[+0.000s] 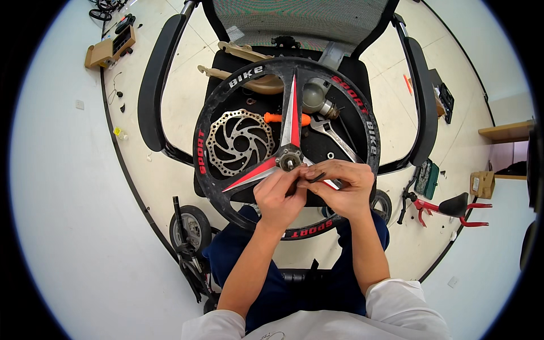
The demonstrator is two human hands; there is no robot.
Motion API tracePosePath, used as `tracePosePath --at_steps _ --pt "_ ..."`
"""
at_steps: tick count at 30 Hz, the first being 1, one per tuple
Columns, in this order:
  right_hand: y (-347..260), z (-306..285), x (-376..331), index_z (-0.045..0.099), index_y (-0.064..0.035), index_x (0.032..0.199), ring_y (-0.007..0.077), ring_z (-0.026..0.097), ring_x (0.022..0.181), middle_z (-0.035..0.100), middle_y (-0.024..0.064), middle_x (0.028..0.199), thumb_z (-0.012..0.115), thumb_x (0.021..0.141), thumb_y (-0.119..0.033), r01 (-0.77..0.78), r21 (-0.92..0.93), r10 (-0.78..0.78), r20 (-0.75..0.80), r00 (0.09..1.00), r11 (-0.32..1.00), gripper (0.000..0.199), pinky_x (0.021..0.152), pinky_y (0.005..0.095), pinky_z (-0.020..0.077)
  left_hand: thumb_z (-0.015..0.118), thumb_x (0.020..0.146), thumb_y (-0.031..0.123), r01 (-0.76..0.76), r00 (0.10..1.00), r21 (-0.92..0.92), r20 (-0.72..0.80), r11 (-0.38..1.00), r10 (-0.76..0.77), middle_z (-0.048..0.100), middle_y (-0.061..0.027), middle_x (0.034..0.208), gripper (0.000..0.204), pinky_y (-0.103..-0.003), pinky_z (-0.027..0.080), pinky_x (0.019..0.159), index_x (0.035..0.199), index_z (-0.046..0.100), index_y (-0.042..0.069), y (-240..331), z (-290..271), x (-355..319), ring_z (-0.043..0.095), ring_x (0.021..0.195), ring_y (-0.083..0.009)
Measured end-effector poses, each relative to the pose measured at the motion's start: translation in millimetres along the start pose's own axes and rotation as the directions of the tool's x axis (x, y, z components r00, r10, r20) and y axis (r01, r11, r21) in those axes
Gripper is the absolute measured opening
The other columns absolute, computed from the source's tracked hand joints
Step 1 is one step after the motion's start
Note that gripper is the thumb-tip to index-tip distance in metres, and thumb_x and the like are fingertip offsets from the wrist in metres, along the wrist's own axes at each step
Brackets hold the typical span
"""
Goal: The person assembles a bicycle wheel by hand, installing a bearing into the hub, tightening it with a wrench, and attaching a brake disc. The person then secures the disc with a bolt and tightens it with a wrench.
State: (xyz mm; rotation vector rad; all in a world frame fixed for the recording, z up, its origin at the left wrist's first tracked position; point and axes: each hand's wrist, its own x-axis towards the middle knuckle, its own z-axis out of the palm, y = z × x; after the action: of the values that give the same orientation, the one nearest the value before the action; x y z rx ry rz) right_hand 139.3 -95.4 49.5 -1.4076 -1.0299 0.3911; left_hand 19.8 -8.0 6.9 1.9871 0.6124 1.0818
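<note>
A black bicycle wheel (294, 122) with three red-and-silver spokes lies across an office chair seat, its near rim over my knees. At its middle is the metal hub (290, 158) with an axle end sticking up. Just below and right of the hub, my left hand (280, 196) is closed, its fingertips pinched together; what they grip is hidden. My right hand (344, 186) meets it there, closed around a small dark rod (317, 177). Beneath the wheel on the seat are a silver brake disc (231, 143), an orange-handled tool (273, 118), an adjustable wrench (338, 137) and a nut (330, 155).
Beige parts (263, 86) and a grey rounded metal piece (313, 97) lie toward the backrest. Armrests (157, 85) flank the seat. On the floor stand a small wheel (192, 228), a red bike frame (426, 206), a green case (427, 179) and a cardboard box (101, 54).
</note>
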Motion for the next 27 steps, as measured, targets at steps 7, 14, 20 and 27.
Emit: tracePosePath --at_steps 7,14,20,27 --pt "-8.3 2.9 6.5 0.077 -0.0011 0.095 0.0254 0.075 0.088 0.076 0.0125 0.096 0.074 0.073 0.008 0.056 -0.148 -0.039 0.114 0.993 0.987 0.024 0.081 0.0307 0.0594 0.066 0.067 -0.010 -0.101 0.994 -0.065 -0.053 0.993 0.097 0.057 -0.0067 0.068 0.033 -0.031 0.046 0.051 0.098 0.075 0.001 -12.3 8.1 -3.1 0.056 0.054 -0.0222" --pt "-8.7 -1.1 4.9 0.076 0.0008 0.096 0.0259 0.075 0.084 0.076 0.0129 0.091 0.073 0.074 0.009 0.042 -0.179 -0.037 0.032 0.999 0.983 0.024 0.077 0.0308 0.0589 0.074 0.070 -0.007 0.083 0.997 0.029 0.006 0.996 -0.083 0.058 -0.0060 0.068 0.024 -0.031 0.045 0.050 0.092 0.075 0.001 5.8 0.1 -0.1 0.057 0.053 -0.0209" --pt "-11.0 5.0 2.4 0.076 0.0017 0.094 0.0241 0.075 0.081 0.076 0.0138 0.089 0.073 0.073 0.010 0.056 -0.206 -0.062 -0.022 0.998 0.977 0.023 0.074 0.0297 0.0590 0.076 0.070 -0.005 -0.028 0.996 0.037 -0.088 0.999 0.031 0.057 -0.0053 0.067 0.021 -0.031 0.043 0.049 0.090 0.075 0.002 -1.6 5.6 -1.7 0.057 0.054 -0.0207" --pt "-37.3 -19.4 19.3 0.074 -0.0033 0.112 0.0235 0.074 0.083 0.076 0.0114 0.094 0.073 0.075 0.006 -0.017 -0.257 0.063 0.169 0.984 0.966 0.038 0.075 0.0291 0.0581 0.077 0.072 -0.003 -0.103 0.993 0.068 -0.044 0.992 0.106 0.053 -0.0051 0.065 0.020 -0.035 0.042 0.049 0.091 0.075 0.004 -0.6 10.4 2.2 0.054 0.053 -0.0234"
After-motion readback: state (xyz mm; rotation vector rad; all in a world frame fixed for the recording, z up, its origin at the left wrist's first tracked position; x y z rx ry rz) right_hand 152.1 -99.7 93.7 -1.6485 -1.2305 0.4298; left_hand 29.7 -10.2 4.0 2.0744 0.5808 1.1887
